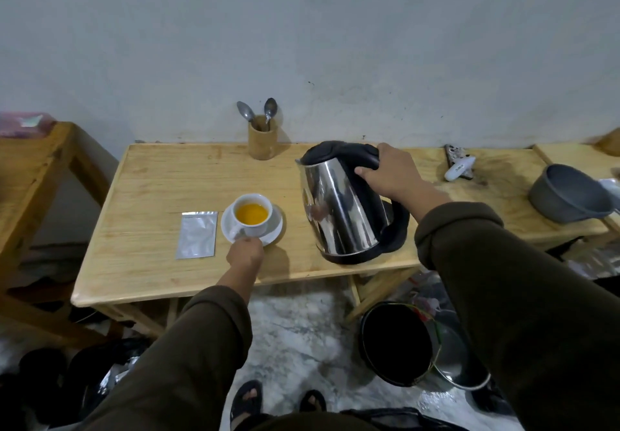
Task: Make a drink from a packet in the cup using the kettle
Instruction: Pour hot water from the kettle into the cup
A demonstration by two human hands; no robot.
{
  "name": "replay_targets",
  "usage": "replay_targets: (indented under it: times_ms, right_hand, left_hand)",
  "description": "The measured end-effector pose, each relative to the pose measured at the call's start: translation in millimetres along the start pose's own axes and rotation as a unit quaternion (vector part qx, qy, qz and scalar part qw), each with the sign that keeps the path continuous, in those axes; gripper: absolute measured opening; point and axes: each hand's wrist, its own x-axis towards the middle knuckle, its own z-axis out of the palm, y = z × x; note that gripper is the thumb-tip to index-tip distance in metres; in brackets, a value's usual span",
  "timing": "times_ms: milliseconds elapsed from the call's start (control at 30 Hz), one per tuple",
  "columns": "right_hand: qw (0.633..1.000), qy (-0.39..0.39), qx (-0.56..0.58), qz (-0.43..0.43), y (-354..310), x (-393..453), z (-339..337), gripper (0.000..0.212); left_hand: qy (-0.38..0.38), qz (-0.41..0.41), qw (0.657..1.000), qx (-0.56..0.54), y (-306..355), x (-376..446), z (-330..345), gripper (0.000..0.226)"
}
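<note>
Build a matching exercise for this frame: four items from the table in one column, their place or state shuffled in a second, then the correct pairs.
Items
1. kettle
2. cup
3. packet
4. spoons

Places or states
A. lying flat on the table, left of the saucer
B. standing in a wooden holder by the wall
C. gripped at its black handle by the right hand
D. on a white saucer, holding orange liquid, with the left hand at the near edge

Pairs: 1-C, 2-D, 3-A, 4-B
</note>
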Motion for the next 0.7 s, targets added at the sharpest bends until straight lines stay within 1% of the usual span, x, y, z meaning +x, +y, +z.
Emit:
replay_targets:
  times_ms: [100, 233, 300, 400, 500, 633, 700]
  right_hand:
    - [0.994, 0.065, 0.078, 0.042, 27, -7, 1, 0.041]
    - [0.971, 0.145, 0.163, 0.096, 59, -15, 7, 0.032]
    - [0.955, 0.183, 0.202, 0.121, 72, -16, 12, 0.028]
    - [0.930, 0.226, 0.245, 0.157, 88, -17, 24, 0.027]
    - [0.916, 0.248, 0.263, 0.172, 101, -18, 34, 0.028]
    - [0.911, 0.256, 0.272, 0.174, 115, -19, 40, 0.027]
    - [0.911, 0.255, 0.273, 0.177, 120, -19, 44, 0.027]
  left_hand:
    - [0.009, 0.039, 0.996, 0.077, 0, -2, 7, 0.039]
    - [0.028, 0.063, 0.987, 0.144, 1, -5, 15, 0.039]
    - [0.040, 0.071, 0.984, 0.159, 4, -11, 20, 0.038]
    - [0.031, 0.067, 0.983, 0.166, 7, -16, 28, 0.036]
    - [0.018, 0.049, 0.991, 0.123, 5, -11, 35, 0.036]
    - [0.032, 0.047, 0.990, 0.130, 4, -10, 40, 0.036]
    - [0.047, 0.068, 0.984, 0.155, 6, -16, 39, 0.035]
